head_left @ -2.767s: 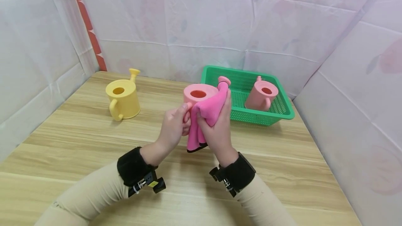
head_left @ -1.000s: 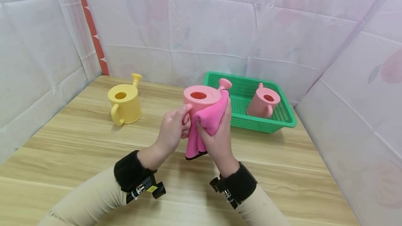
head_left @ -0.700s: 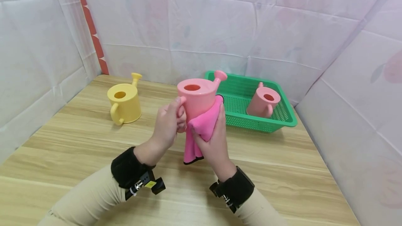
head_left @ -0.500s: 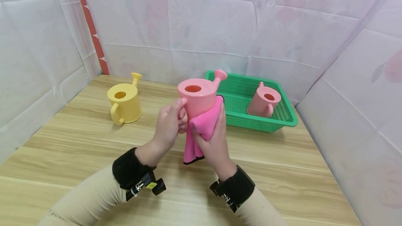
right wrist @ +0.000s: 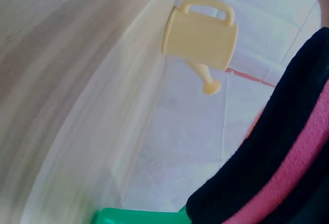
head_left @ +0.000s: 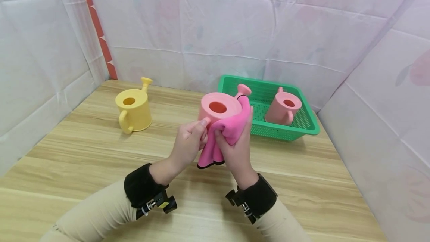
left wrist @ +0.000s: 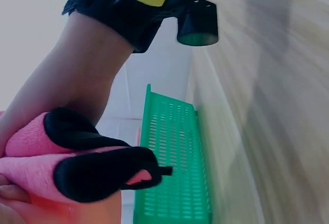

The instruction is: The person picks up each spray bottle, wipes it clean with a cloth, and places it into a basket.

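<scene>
In the head view my left hand [head_left: 189, 142] grips the handle of a pink watering can [head_left: 205, 108], held up over the table with its spout toward the right. My right hand [head_left: 237, 153] holds a bright pink cloth [head_left: 231, 126] with black edging against the can's near right side, thumb on the cloth. The cloth covers part of the can's body and the base of its spout. In the left wrist view the folded cloth [left wrist: 31, 175] hangs in front of the can. The right wrist view shows the black edge of the cloth [right wrist: 288, 188] close up.
A yellow watering can [head_left: 136, 111] stands at the table's [head_left: 161, 141] back left. Behind my right hand is a green plastic basket [head_left: 273, 132] with another pink watering can [head_left: 281, 112] leaning in it. White sheeted walls [head_left: 221, 21] enclose the table's back and sides.
Over the last half second the pink can moves slightly right and down and tips toward me. The cloth rises along its right side to the spout's base. Both hands keep their hold.
</scene>
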Action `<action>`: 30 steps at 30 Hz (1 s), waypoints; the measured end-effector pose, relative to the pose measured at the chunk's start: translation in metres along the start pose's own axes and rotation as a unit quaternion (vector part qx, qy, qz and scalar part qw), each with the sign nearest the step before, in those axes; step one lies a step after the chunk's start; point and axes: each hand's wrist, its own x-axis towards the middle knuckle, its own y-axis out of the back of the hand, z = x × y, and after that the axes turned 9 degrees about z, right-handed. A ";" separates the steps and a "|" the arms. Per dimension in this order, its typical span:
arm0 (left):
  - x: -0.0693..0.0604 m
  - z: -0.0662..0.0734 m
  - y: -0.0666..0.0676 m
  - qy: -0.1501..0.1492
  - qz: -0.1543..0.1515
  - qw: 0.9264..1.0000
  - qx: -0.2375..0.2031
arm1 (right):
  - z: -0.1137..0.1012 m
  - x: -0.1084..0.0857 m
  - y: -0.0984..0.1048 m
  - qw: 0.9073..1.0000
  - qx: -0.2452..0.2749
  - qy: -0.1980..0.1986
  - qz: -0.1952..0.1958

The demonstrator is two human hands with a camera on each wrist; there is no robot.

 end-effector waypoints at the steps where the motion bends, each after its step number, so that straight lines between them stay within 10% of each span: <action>1: 0.000 0.000 0.000 0.015 0.001 1.000 -0.005 | 0.000 0.000 0.000 1.000 -0.002 0.001 0.002; 13: 0.009 0.005 0.003 0.181 0.034 0.980 -0.079 | 0.000 0.000 -0.001 0.996 -0.072 0.057 -0.010; 30: 0.023 0.027 0.013 0.153 0.102 0.978 -0.103 | 0.043 -0.018 0.002 0.983 -0.158 0.072 -0.052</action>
